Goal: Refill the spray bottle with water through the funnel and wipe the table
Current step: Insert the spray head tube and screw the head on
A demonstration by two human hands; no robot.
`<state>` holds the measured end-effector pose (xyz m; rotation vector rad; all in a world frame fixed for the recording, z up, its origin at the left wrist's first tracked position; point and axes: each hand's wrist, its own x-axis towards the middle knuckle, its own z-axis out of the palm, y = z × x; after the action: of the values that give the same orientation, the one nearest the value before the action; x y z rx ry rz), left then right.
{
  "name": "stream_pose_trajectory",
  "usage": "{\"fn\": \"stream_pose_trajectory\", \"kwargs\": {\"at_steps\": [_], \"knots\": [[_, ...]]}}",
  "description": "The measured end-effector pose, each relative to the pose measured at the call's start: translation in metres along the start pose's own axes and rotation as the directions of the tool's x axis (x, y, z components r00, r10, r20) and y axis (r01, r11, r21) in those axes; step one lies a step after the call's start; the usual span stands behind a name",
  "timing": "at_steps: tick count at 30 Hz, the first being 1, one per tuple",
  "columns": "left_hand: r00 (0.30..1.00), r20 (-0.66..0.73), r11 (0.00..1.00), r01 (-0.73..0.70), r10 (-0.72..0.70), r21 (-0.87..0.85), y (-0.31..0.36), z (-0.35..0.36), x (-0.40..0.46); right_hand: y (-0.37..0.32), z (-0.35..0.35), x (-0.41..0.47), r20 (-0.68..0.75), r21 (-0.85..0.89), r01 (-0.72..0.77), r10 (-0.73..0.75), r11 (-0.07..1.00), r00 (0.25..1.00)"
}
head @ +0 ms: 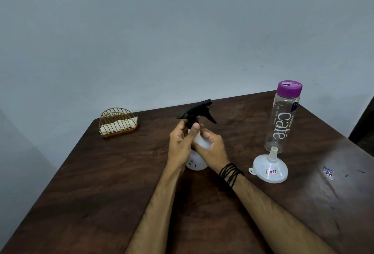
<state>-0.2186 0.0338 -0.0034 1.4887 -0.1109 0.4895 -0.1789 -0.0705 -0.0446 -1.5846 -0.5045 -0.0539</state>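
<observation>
A white spray bottle (196,163) with a black trigger head (197,111) stands upright at the middle of the dark wooden table (105,189). My left hand (181,144) grips the black collar under the trigger head, thumb up against it. My right hand (210,146) wraps round the bottle's white body from the right. A white funnel (268,165) lies mouth-down to the right, spout pointing up. Behind it stands a clear water bottle (282,120) with a purple cap and the word "café".
A gold wire holder (117,121) with a folded white cloth in it sits at the table's far left corner. A grey wall runs behind the table. A small shiny scrap (328,171) lies near the right edge.
</observation>
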Motion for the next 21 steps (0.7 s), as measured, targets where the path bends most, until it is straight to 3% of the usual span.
{"fn": "stream_pose_trajectory", "kwargs": {"at_steps": [4, 9, 21], "knots": [[0.999, -0.032, 0.996, 0.009, -0.012, -0.089, -0.0013, -0.0038, -0.0005, -0.0003, 0.0013, -0.0006, -0.022, 0.042, 0.004, -0.003, 0.999, 1.000], [1.000, -0.025, 1.000, -0.002, 0.002, -0.019, -0.0037, -0.0076, 0.0003, -0.0024, 0.0014, -0.0006, -0.015, 0.039, -0.010, 0.011, 0.999, 1.000], [1.000, 0.006, 0.999, 0.011, -0.011, -0.034, -0.0029, -0.0062, 0.0000, -0.0026, 0.0004, -0.0008, -0.002, 0.052, -0.030, 0.030, 0.998, 1.000]]}}
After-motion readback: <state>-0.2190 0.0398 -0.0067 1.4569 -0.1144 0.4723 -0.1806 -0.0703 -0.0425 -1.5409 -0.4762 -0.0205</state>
